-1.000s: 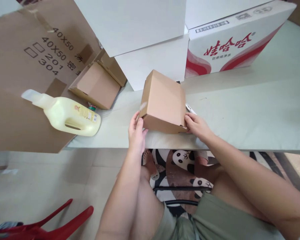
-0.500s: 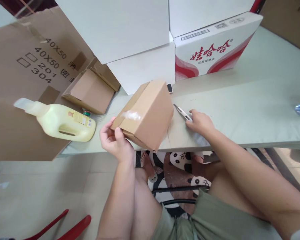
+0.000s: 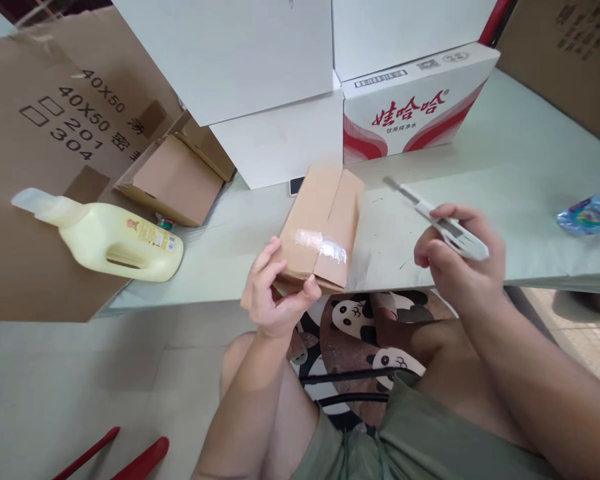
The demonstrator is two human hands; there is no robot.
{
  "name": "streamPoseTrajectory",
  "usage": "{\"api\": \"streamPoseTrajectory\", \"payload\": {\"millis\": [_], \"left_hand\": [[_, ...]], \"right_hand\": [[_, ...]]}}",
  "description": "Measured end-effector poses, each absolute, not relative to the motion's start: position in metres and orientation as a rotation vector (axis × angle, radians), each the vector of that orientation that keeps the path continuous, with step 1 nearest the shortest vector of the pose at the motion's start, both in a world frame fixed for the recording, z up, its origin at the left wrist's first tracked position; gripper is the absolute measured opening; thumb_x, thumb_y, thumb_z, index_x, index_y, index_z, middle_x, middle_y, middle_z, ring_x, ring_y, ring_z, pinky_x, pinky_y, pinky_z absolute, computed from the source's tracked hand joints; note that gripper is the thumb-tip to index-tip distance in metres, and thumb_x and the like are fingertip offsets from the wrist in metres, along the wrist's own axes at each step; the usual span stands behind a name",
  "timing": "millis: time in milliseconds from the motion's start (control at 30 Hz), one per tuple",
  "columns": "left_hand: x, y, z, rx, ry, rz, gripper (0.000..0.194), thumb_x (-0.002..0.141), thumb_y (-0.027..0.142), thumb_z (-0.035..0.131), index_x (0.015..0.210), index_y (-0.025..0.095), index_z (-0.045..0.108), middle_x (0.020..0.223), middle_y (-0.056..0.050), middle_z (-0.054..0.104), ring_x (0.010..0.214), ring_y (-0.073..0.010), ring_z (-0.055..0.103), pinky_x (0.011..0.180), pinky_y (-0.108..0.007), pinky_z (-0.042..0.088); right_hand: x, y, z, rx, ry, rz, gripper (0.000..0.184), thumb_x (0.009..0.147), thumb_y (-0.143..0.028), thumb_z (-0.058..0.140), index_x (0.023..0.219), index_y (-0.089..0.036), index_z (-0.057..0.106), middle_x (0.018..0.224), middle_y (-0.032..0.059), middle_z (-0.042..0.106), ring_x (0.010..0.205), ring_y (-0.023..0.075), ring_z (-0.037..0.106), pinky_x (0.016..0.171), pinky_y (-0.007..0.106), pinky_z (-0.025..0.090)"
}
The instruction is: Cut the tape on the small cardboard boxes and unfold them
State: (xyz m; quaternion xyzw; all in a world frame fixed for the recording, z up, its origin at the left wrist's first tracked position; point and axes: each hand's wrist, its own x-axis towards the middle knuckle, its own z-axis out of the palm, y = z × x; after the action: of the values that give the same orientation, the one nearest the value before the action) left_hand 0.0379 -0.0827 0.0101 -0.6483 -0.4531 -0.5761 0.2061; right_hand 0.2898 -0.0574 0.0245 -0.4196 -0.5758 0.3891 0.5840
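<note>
My left hand (image 3: 280, 293) grips the near end of a small brown cardboard box (image 3: 313, 207), thumb on one side and fingers on the other. A strip of shiny clear tape (image 3: 325, 245) crosses the seam between its flaps near my fingers. In my right hand (image 3: 463, 257) is a white utility knife (image 3: 443, 223), its blade end slanting up and left toward the box but apart from it. The fingers are wrapped round the knife's handle. Part of a dark phone-like object (image 3: 296, 186) shows behind the box.
Along the back of the cloth-covered table (image 3: 525, 220) stand white boxes (image 3: 280, 147) and a red-and-white water carton (image 3: 405, 120). On the left are a yellow jug (image 3: 125, 240), a brown box (image 3: 175, 180) and a large carton (image 3: 30, 167). A clear plastic bottle (image 3: 593, 212) lies at right.
My left hand has turned the box, bringing its taped seam into view, and moved right. My right hand has lifted the utility knife from the tabletop and moved right with it.
</note>
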Motion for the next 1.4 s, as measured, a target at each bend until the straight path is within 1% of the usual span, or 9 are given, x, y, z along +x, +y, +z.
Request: {"api": "streamPoseTrajectory", "payload": {"millis": [100, 200, 333, 467, 567, 733, 933, 1100, 1400], "left_hand": [[0.045, -0.082, 0.011, -1.911, -1.179, -1.537, 0.038, 0.072, 0.030, 0.076, 0.103, 0.023, 0.055, 0.116, -0.010, 0.071, 0.108, -0.0287, 0.070, 0.085, -0.045, 0.061], [0.051, -0.080, 0.008, -2.022, -1.215, -1.482, 0.035, 0.071, 0.029, 0.077, 0.098, 0.024, 0.056, 0.112, -0.009, 0.071, 0.112, -0.0297, 0.068, 0.088, -0.048, 0.059], [0.055, -0.075, 0.002, -2.085, -1.229, -1.437, 0.032, 0.071, 0.029, 0.077, 0.096, 0.023, 0.059, 0.110, -0.009, 0.071, 0.112, -0.0296, 0.068, 0.090, -0.047, 0.058], [0.054, -0.071, 0.000, -2.013, -1.115, -1.416, 0.029, 0.069, 0.024, 0.078, 0.094, 0.022, 0.064, 0.107, -0.009, 0.072, 0.108, -0.0290, 0.069, 0.087, -0.045, 0.060], [0.051, -0.069, -0.001, -1.957, -1.211, -1.380, 0.020, 0.070, 0.030, 0.077, 0.086, 0.022, 0.067, 0.106, -0.010, 0.071, 0.109, -0.0303, 0.068, 0.088, -0.047, 0.058], [0.051, -0.068, -0.002, -1.879, -1.431, -1.405, 0.027, 0.071, 0.040, 0.075, 0.088, 0.020, 0.070, 0.124, -0.015, 0.067, 0.119, -0.0315, 0.064, 0.097, -0.048, 0.053], [0.049, -0.065, -0.001, -1.863, -1.439, -1.412, 0.033, 0.067, 0.042, 0.080, 0.089, 0.020, 0.069, 0.116, -0.015, 0.073, 0.107, -0.0306, 0.070, 0.091, -0.044, 0.056], [0.047, -0.068, -0.003, -1.945, -1.310, -1.342, 0.035, 0.068, 0.035, 0.082, 0.097, 0.020, 0.069, 0.120, -0.016, 0.072, 0.108, -0.0306, 0.070, 0.088, -0.041, 0.057], [0.052, -0.070, 0.001, -2.072, -1.436, -1.317, 0.030, 0.078, 0.032, 0.077, 0.105, 0.021, 0.070, 0.131, -0.017, 0.065, 0.120, -0.0304, 0.064, 0.097, -0.042, 0.053]], "right_hand": [[0.285, -0.080, 0.030, -0.880, -1.477, 0.801, 0.008, 0.085, -0.035, 0.067, 0.087, -0.030, 0.061, 0.055, -0.0043, 0.052, 0.041, 0.0121, 0.041, 0.037, 0.028, 0.029], [0.280, -0.090, 0.039, -0.913, -1.642, 0.759, 0.014, 0.089, -0.036, 0.062, 0.077, -0.028, 0.060, 0.048, -0.0048, 0.052, 0.036, 0.0108, 0.040, 0.037, 0.027, 0.031], [0.278, -0.078, 0.042, -1.013, -1.730, 0.715, 0.013, 0.088, -0.035, 0.060, 0.092, -0.027, 0.070, 0.052, -0.0046, 0.059, 0.042, 0.0112, 0.049, 0.046, 0.027, 0.040], [0.282, -0.059, 0.031, -1.215, -1.669, 0.796, 0.014, 0.083, -0.035, 0.065, 0.088, -0.024, 0.072, 0.067, 0.0005, 0.070, 0.057, 0.0154, 0.063, 0.054, 0.028, 0.046], [0.282, -0.056, 0.025, -1.173, -1.524, 0.914, 0.023, 0.088, -0.036, 0.059, 0.103, -0.023, 0.072, 0.074, 0.0029, 0.074, 0.066, 0.0184, 0.069, 0.061, 0.032, 0.052], [0.268, -0.061, 0.028, -1.088, -1.586, 0.915, 0.027, 0.089, -0.039, 0.059, 0.105, -0.023, 0.074, 0.089, 0.0049, 0.078, 0.080, 0.0198, 0.073, 0.072, 0.033, 0.057], [0.252, -0.055, 0.029, -1.040, -1.685, 0.837, 0.028, 0.091, -0.037, 0.058, 0.110, -0.025, 0.073, 0.107, 0.0039, 0.078, 0.097, 0.0205, 0.073, 0.085, 0.031, 0.056], [0.251, -0.055, 0.027, -1.046, -1.659, 0.872, 0.029, 0.090, -0.037, 0.055, 0.108, -0.023, 0.073, 0.103, 0.0045, 0.078, 0.093, 0.0207, 0.074, 0.082, 0.032, 0.057], [0.249, -0.064, 0.026, -1.035, -1.633, 0.876, 0.029, 0.089, -0.030, 0.049, 0.101, -0.020, 0.074, 0.089, 0.0051, 0.079, 0.076, 0.0182, 0.073, 0.068, 0.029, 0.056]]}}
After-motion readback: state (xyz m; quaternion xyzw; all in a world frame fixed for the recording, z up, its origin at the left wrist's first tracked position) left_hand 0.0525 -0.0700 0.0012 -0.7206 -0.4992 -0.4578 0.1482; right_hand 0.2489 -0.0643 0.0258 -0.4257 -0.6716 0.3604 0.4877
